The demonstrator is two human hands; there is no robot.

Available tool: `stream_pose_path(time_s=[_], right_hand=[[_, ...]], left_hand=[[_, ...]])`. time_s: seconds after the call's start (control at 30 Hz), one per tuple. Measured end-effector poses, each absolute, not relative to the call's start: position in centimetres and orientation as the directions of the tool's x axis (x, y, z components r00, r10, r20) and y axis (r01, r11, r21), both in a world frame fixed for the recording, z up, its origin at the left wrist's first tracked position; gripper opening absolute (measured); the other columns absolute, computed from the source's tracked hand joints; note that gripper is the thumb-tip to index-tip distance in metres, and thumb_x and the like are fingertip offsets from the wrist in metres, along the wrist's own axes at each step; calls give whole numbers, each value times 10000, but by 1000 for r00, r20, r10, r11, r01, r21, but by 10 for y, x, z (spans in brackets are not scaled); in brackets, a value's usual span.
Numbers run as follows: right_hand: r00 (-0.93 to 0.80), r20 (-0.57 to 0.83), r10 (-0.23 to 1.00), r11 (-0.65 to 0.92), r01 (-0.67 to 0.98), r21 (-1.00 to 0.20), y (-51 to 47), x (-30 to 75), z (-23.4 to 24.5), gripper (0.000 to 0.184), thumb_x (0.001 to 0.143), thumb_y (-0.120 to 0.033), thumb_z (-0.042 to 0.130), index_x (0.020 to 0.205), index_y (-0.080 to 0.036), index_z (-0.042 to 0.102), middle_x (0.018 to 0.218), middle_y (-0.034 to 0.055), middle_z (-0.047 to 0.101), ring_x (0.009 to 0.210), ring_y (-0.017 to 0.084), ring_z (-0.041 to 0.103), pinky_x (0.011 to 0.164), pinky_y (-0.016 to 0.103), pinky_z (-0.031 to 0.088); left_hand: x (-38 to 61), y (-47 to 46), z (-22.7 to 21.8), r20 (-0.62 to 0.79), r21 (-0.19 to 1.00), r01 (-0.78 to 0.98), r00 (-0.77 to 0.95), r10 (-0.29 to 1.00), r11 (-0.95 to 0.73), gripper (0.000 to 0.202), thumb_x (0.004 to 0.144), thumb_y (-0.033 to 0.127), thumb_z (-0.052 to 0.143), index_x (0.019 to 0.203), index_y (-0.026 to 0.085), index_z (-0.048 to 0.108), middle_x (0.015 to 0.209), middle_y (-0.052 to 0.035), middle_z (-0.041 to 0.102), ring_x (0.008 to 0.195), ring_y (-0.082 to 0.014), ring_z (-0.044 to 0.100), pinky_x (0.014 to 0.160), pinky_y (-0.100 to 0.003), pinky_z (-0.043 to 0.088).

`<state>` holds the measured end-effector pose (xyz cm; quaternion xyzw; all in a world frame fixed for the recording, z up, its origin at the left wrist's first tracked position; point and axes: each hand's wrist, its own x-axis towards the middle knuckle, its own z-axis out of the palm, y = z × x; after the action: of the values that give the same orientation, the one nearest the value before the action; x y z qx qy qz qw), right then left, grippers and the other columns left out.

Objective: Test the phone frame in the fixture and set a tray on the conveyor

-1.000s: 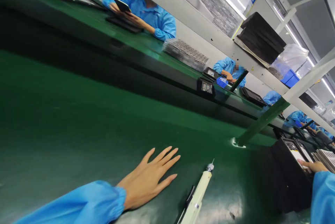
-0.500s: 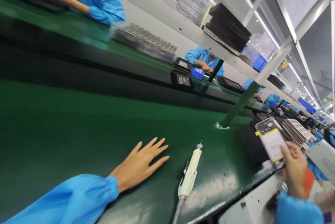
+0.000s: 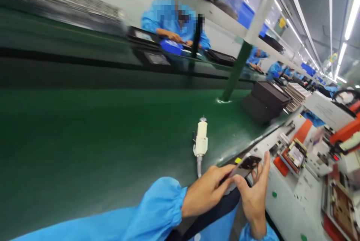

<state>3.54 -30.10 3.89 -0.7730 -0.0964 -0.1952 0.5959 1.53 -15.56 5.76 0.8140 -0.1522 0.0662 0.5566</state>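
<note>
Fingers of left hand (image 3: 206,192) and right hand (image 3: 254,196) pinch blurred flat device (image 3: 244,164), half hidden.

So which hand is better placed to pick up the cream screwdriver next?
Probably the left hand: it is nearer the screwdriver on the green belt. Both hands hold the flat part; right hand lies farther.

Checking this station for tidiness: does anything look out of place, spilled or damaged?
Nothing stands out. The cream electric screwdriver lies flat on the green belt, cable intact. The left hand and right hand hold a thin dark flat part between them. No spill or breakage shows, though much is blurred.
</note>
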Motion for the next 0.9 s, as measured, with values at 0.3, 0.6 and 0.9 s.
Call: stream_pose_path(time_s=[0.3,0.6,0.9], right_hand=[[604,683,-410,-792,135,-595,-488,58,128,666,627,-579,715,1111,-141,582,1003,103,603,863,237,572,840,417,469],[634,441,-635,-772,-537,-340,-676,144,140,618,673,-514,642,1126,-93,629,1092,202,623,1072,351,559,954,433,427],[702,301,-645,-760,-629,-162,-697,143,100,696,722,-624,564,1206,-128,613,1139,229,581,1083,387,553,883,477,454]], left_hand=[[14,-191,39,430,582,-700,697,-574,-414,398,940,324,437,1324,240,499,1240,-56,643,1110,-194,624,960,-295,482],[78,-51,-18,408,417,-148,912,39,-897,779,875,684,223,1230,88,578,1390,-190,493,1369,-359,346,1051,-625,325],[81,-47,-33,482,383,-239,876,-28,-892,796,896,645,231,1233,13,577,1414,-215,445,1398,-319,292,1162,-442,264]])
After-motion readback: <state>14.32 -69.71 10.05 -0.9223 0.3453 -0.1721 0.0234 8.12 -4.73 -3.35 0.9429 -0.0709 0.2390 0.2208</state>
